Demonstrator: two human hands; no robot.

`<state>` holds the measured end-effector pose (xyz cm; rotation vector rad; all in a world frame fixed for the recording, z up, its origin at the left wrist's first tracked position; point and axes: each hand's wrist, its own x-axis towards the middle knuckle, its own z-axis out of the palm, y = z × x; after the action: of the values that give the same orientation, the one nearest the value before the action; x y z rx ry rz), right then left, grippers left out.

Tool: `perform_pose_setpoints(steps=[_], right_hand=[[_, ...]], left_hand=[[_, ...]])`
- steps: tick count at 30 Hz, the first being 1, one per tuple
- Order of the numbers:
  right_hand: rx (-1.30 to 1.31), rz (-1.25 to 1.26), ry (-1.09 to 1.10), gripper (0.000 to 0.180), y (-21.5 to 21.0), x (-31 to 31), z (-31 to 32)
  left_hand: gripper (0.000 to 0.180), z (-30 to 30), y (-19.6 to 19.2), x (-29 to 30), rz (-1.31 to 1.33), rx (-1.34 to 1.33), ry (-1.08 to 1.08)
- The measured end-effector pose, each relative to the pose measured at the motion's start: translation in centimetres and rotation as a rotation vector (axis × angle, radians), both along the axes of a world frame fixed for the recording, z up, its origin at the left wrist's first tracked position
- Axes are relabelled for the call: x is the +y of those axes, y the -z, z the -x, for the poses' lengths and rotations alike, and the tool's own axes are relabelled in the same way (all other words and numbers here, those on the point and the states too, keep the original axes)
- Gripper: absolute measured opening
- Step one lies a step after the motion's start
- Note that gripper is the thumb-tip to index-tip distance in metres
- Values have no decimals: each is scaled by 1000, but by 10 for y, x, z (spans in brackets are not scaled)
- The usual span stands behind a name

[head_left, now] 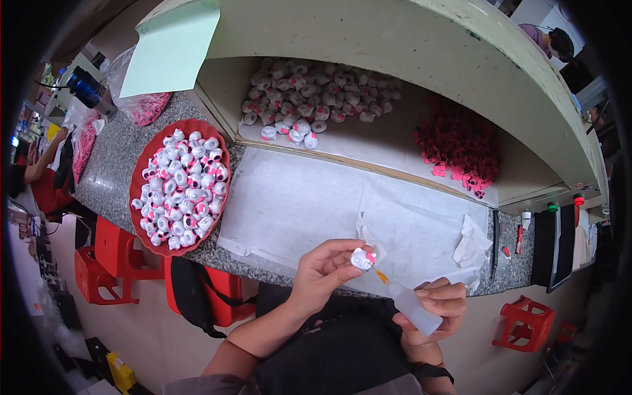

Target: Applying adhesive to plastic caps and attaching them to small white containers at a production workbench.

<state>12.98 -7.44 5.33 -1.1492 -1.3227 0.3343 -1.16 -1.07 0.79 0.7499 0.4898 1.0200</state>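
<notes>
Between the thumb and fingers of my left hand [322,271] is a small white figurine head [361,261] with a pink bow-like patch. My right hand [440,308] is wrapped round a translucent white squeeze bottle [413,309]. The bottle tilts up to the left, and its orange nozzle tip [382,276] points at the head, close to its lower right side. Whether the tip touches it I cannot tell. Both hands are above the front edge of a table covered with white paper [296,197].
On the left stands a red scalloped bowl [139,172] heaped with similar heads. Under a pale shelf [368,39] lie more white heads [309,92] and a pile of dark pink pieces [461,145]. A crumpled tissue [473,242] lies at right. Red stools [525,322] stand below.
</notes>
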Motion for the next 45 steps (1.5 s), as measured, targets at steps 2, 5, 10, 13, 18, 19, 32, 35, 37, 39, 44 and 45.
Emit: perform_pose_setpoints(steps=[2,5,10,13,18,19,32,35,37,39,44,45], right_hand=[[-11,-4,-6,41,1,0,0],[-19,4,-10,41,0,0,0],[-19,30,-38,41,0,-1,-1],[5,23,-4,42,0,-1,-1],[6,4,-27,42,0,0,0],[11,9,-35,41,2,1,1],[-24,59,-89,39,0,1,0],[-8,46,-52,40,0,3,-1],[-19,38,-65,39,1,5,-2],[-34,25,-79,38,1,8,-5],[227,167,-161,29,7,29,-30],[68,268,-143,28,6,38,-41]], left_hand=[[32,0,0,0,0,-4,0],[32,-1,1,-1,2,16,13],[32,-1,1,-1,6,27,-3],[32,-1,-1,0,0,43,-5],[32,-1,2,-1,-107,53,-21],[31,-1,3,-1,-143,69,-43],[32,2,2,1,-315,243,-87],[32,1,1,3,-312,268,-82],[31,0,1,5,-327,261,-83],[31,0,1,6,-306,258,-83],[31,2,5,14,-205,272,-212],[31,4,6,16,-212,266,-209]])
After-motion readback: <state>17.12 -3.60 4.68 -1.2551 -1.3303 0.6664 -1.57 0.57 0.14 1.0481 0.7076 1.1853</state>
